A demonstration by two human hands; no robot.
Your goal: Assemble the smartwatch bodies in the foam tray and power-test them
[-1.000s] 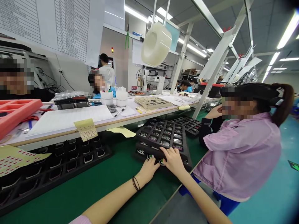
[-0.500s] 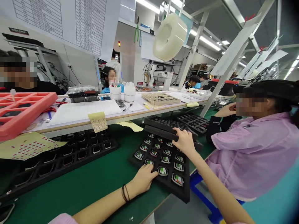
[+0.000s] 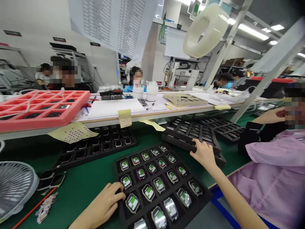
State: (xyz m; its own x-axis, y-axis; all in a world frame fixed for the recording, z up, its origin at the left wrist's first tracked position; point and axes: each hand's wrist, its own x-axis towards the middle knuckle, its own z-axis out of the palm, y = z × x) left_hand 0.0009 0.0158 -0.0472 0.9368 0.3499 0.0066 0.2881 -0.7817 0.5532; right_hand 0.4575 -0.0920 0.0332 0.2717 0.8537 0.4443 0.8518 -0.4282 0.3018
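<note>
Head view, green bench (image 3: 95, 187). Left hand (image 3: 102, 205): fingers curled onto the near-left edge of a black tray (image 3: 156, 184), touching it beside a lit watch face (image 3: 132, 202); the grip looks loose, more a press than a clasp. Tray: rows of small watches, screens lit, lying flat in front of the person. Right hand (image 3: 204, 155): closed over the near edge of a stack of black trays (image 3: 190, 135) just beyond. Red tray (image 3: 43, 109) on the raised shelf. Fan (image 3: 15, 187) at far left. Neighbour in a pink smock (image 3: 274, 171) at right.
</note>
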